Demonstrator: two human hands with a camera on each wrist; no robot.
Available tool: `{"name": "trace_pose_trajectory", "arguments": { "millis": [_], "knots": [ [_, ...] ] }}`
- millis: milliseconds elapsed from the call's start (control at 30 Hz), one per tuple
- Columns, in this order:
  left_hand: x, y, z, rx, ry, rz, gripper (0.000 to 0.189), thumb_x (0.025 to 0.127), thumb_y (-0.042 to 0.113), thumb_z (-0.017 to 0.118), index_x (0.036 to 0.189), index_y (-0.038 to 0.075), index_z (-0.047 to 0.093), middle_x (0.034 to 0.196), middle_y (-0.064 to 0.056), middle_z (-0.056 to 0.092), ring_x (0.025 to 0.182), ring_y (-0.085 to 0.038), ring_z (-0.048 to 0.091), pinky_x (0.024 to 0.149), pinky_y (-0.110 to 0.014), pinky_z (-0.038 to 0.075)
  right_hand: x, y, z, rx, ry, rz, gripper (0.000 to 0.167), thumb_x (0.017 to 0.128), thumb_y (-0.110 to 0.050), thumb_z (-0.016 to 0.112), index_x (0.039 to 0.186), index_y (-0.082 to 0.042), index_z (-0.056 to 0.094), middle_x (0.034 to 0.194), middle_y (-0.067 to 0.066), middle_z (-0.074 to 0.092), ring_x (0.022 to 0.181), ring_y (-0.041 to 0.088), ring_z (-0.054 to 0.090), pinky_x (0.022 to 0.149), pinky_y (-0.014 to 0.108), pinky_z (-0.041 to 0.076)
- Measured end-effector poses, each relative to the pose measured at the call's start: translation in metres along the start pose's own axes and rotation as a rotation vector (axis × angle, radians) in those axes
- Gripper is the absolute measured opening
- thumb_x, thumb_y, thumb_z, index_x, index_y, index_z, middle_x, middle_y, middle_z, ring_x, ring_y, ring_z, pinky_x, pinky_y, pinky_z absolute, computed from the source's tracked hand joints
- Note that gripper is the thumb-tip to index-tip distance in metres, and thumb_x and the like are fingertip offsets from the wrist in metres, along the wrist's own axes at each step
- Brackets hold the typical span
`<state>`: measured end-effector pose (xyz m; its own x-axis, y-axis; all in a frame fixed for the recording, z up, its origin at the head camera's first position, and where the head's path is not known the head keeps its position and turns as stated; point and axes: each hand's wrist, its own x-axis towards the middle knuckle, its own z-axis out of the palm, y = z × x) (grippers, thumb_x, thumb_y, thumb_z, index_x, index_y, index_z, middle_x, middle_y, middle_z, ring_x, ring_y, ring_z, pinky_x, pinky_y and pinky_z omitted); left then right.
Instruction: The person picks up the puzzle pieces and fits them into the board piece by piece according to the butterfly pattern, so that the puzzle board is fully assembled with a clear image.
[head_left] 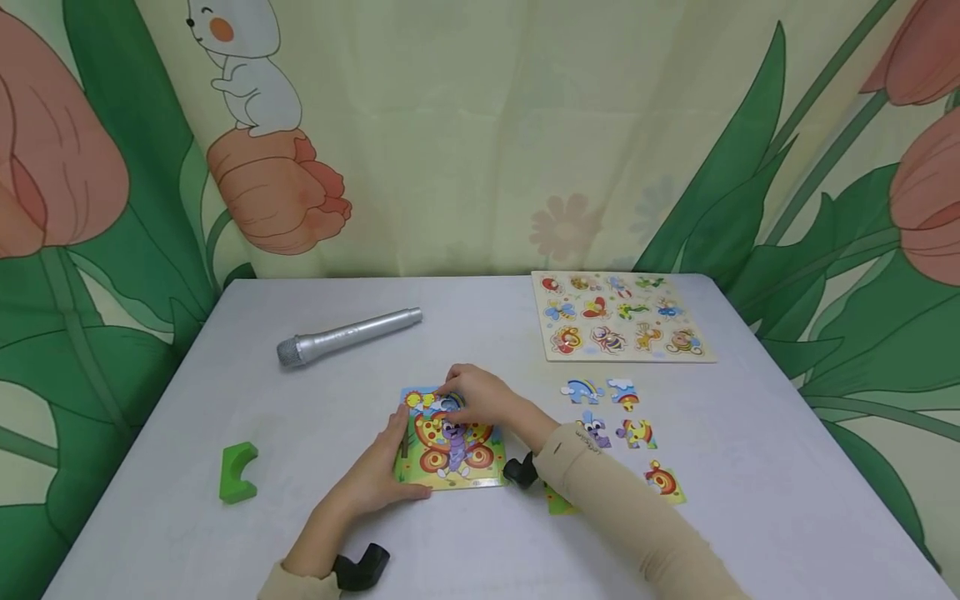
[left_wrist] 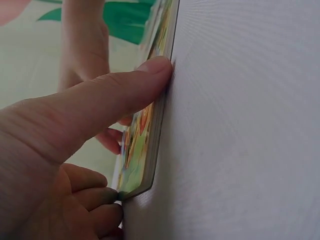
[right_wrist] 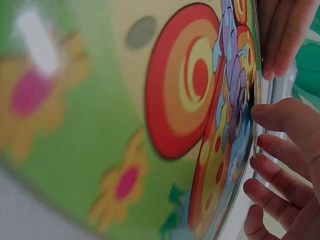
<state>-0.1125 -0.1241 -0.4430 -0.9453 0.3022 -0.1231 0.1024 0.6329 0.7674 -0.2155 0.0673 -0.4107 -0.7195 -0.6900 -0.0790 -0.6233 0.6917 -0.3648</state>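
Note:
A butterfly jigsaw puzzle board (head_left: 457, 458) lies on the table, with a sun and flowers printed around the butterfly. My left hand (head_left: 382, 467) grips its near left corner, thumb (left_wrist: 120, 95) along the near edge and fingers up the left side. At the far edge my right hand (head_left: 483, 398) has its thumb on the picture by the butterfly's head, while the other fingers reach the rim. In the right wrist view these fingers (right_wrist: 275, 195) are bent at the board's edge. Whether they pinch a loose piece, I cannot tell.
Several loose jigsaw pieces, among them a rainbow piece (head_left: 582, 391) and a wing piece (head_left: 663, 480), lie right of the board. Behind them is an insect picture board (head_left: 622, 321). A silver microphone (head_left: 348, 336) lies at the back left, a green notched block (head_left: 237, 473) at the left.

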Motion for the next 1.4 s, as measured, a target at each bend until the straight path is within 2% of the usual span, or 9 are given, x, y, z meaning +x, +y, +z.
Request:
{"name": "trace_pose_trajectory", "arguments": {
  "millis": [467, 667, 933, 1200, 1400],
  "knots": [
    [-0.001, -0.002, -0.001, -0.003, 0.006, 0.039, 0.114, 0.063, 0.031, 0.083, 0.144, -0.003, 0.01, 0.148, -0.024, 0.013, 0.136, -0.039, 0.009, 0.107, -0.055, 0.014, 0.018, -0.021, 0.009, -0.111, 0.002, 0.051, 0.043, 0.075, -0.033, 0.073, 0.114, -0.016, 0.067, 0.095, -0.003, 0.054, 0.079, 0.008, 0.047, 0.064, 0.017, 0.044],
    [-0.001, -0.004, 0.0, -0.001, 0.008, 0.045, 0.114, 0.064, 0.033, 0.083, 0.144, -0.003, 0.011, 0.149, -0.023, 0.013, 0.136, -0.039, 0.01, 0.107, -0.055, 0.014, 0.019, -0.023, 0.01, -0.111, -0.003, 0.072, 0.043, 0.077, -0.034, 0.073, 0.116, -0.017, 0.066, 0.097, -0.002, 0.054, 0.081, 0.009, 0.048, 0.067, 0.019, 0.045],
    [-0.001, -0.003, -0.001, -0.008, -0.002, 0.027, 0.113, 0.064, 0.034, 0.082, 0.145, -0.001, 0.011, 0.149, -0.023, 0.012, 0.134, -0.042, 0.011, 0.105, -0.058, 0.017, 0.017, -0.019, 0.01, 0.083, -0.021, 0.119, 0.043, 0.078, -0.028, 0.073, 0.119, -0.017, 0.063, 0.092, -0.002, 0.054, 0.078, 0.009, 0.048, 0.067, 0.018, 0.044],
    [0.0, -0.004, -0.002, -0.007, -0.01, -0.011, 0.115, 0.064, 0.034, 0.083, 0.146, 0.003, 0.009, 0.15, -0.019, 0.01, 0.135, -0.041, 0.009, 0.105, -0.057, 0.018, 0.016, -0.014, 0.01, 0.169, -0.014, 0.116, 0.045, 0.079, -0.03, 0.072, 0.121, -0.017, 0.062, 0.1, 0.0, 0.056, 0.087, 0.011, 0.052, 0.077, 0.022, 0.046],
    [0.0, -0.005, -0.002, -0.013, -0.01, -0.015, 0.115, 0.063, 0.033, 0.083, 0.146, 0.003, 0.009, 0.15, -0.02, 0.01, 0.135, -0.041, 0.01, 0.105, -0.057, 0.018, 0.012, -0.01, 0.008, 0.213, 0.001, 0.102, 0.048, 0.079, -0.031, 0.072, 0.121, -0.013, 0.061, 0.102, 0.002, 0.058, 0.086, 0.012, 0.052, 0.075, 0.022, 0.045]
  ]
}}
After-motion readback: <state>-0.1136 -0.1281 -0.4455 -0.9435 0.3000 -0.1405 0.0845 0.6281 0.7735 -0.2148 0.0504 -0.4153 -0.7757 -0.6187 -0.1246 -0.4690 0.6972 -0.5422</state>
